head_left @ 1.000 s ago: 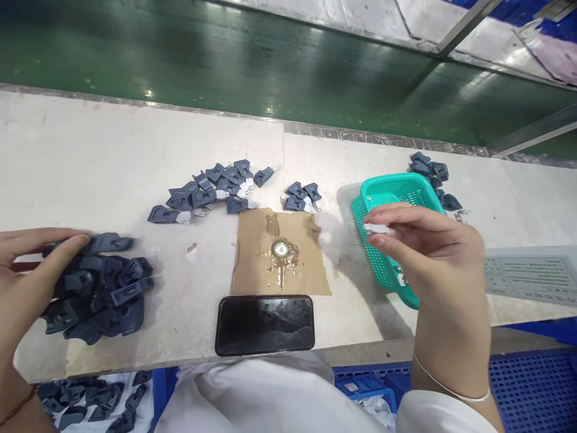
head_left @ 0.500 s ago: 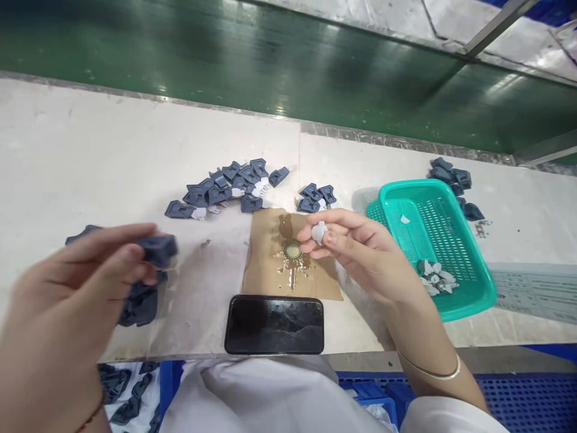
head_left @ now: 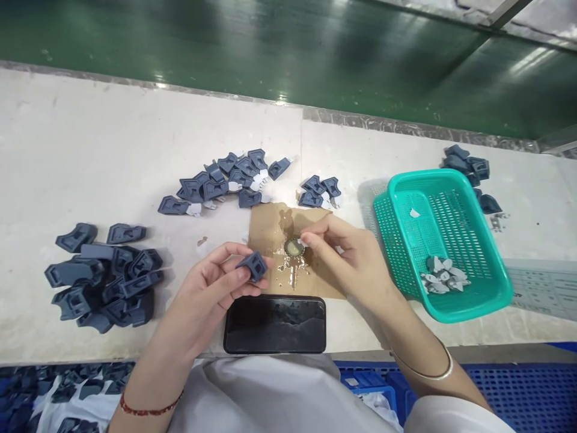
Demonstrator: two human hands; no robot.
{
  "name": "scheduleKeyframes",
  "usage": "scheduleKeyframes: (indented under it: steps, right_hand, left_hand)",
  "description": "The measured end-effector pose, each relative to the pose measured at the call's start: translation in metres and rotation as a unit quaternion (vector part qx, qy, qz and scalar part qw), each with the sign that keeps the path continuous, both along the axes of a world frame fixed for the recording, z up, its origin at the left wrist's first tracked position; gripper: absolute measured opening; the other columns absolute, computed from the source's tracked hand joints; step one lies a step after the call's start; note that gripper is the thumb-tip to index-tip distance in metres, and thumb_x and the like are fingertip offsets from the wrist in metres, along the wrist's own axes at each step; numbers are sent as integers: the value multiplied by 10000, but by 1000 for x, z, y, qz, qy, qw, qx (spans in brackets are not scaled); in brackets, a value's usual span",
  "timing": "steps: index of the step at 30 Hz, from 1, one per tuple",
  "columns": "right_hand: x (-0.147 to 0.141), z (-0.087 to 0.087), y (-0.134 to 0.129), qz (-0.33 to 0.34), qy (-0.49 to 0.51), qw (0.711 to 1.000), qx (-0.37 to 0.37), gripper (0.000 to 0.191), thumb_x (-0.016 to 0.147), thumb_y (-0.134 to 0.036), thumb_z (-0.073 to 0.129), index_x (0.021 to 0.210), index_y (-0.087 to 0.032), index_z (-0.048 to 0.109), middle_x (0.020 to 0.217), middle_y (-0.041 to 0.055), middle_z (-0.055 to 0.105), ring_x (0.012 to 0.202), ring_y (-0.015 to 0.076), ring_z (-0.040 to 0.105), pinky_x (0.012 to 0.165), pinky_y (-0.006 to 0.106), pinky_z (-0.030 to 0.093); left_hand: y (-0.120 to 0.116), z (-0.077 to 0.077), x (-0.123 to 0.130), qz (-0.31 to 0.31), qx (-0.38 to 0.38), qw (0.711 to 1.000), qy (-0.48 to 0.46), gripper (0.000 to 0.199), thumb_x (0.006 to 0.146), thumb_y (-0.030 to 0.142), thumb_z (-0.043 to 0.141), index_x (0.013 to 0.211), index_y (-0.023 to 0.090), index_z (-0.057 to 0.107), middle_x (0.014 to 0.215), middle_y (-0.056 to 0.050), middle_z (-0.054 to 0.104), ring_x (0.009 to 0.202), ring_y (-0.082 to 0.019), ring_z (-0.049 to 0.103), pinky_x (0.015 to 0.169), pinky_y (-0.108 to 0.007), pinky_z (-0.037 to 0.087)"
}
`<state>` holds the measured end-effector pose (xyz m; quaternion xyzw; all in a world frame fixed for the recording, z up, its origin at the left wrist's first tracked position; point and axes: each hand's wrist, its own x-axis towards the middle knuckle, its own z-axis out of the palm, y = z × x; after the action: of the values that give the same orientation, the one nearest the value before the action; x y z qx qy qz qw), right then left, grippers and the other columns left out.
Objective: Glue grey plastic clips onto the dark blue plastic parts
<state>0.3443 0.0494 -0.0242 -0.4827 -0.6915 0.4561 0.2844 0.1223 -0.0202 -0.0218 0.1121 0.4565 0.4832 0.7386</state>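
Between the thumb and fingers of my left hand (head_left: 211, 282) is a dark blue-grey plastic part (head_left: 253, 266), its hollow side turned right. My right hand (head_left: 345, 255) pinches a small white plastic piece (head_left: 303, 241), mostly covered by the fingertips, at the edge of a bottle cap (head_left: 294, 247) that holds a yellowish liquid. Under the cap lies a piece of brown cardboard (head_left: 264, 231) with wet splashes. A black phone (head_left: 274, 325) lies just in front of the cardboard, below both hands.
Loose blue-grey parts form a pile (head_left: 108, 276) at left. Others with white pieces attached lie in a group (head_left: 220, 183) behind, and in a smaller cluster (head_left: 319, 191). A green basket (head_left: 451, 180) at right holds white pieces. More dark parts (head_left: 466, 165) sit beyond it.
My left hand has come right from the pile to the middle with the blue-grey part. My right hand has lowered the white piece to the bottle cap.
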Motion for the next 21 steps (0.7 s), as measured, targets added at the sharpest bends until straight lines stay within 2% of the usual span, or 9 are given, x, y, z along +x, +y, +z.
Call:
scheduleKeyframes:
  steps: [3,7,11,14,21]
  right_hand:
    - [1,0,-1,52,-66,996,35,163,1035,-298,635,915,-194,670,742,-12,697,600,102,581,584,240,412]
    - [0,-4,-2,58,-81,993,56,172,1025,-311,658,896,-202,623,684,-33,658,556,100,562,567,233,398]
    - [-2,-10,0,74,-92,989,90,221,1045,-301,628,848,-210,584,702,-20,680,587,110,592,583,232,396]
    - [-3,-12,1,85,-101,984,123,226,1052,-275,614,841,-211,564,706,-19,685,569,107,582,583,230,394]
    - [-5,-14,3,104,-143,970,167,249,1068,-282,589,833,-210,552,733,5,707,602,127,599,594,245,391]
  left_hand:
    - [-2,-3,2,4,31,999,17,235,764,289,959,887,213,774,958,-45,858,816,-155,816,737,-185,677]
    - [-5,-9,3,1,81,997,21,129,871,256,873,962,240,783,1023,-15,852,890,-131,812,846,-198,675]
    - [-6,-11,4,-1,92,996,20,116,884,277,860,987,258,808,985,-3,842,842,-130,814,822,-197,681]
    - [-6,-12,6,2,89,995,52,151,855,312,887,987,266,829,966,1,837,809,-126,810,792,-186,680]
    - [-9,-21,8,6,123,980,155,121,899,274,846,1015,288,815,1052,8,829,959,-91,774,805,-102,613]
